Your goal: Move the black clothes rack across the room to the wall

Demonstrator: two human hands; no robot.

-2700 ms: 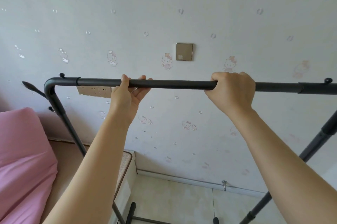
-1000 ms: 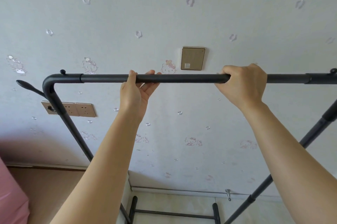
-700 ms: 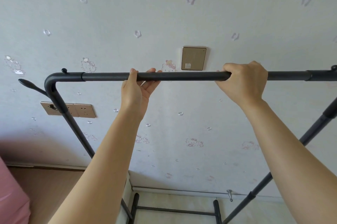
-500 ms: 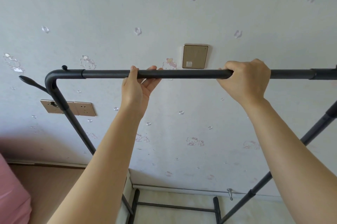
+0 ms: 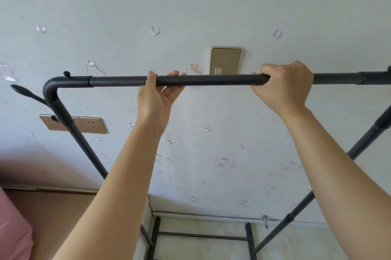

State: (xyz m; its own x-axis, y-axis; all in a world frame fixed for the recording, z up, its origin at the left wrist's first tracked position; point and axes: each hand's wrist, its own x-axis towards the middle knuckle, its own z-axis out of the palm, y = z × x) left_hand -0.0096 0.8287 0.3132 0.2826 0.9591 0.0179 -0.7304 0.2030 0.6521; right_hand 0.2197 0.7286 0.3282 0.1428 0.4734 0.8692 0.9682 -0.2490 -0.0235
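Papered wall (image 5: 190, 16) close behind black clothes rack (image 5: 211, 80), both hands (image 5: 283, 88) on it.

Gold switch plate (image 5: 225, 60), wall sockets (image 5: 84, 125), pink bedding (image 5: 12, 232)

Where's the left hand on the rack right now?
The left hand cups the rack's top bar from beneath, left of centre, between the bent corner and the right hand.

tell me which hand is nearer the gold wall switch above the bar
Right. The right hand grips the rack's top bar just right of and below the gold switch; the left hand holds the bar well to the switch's left.
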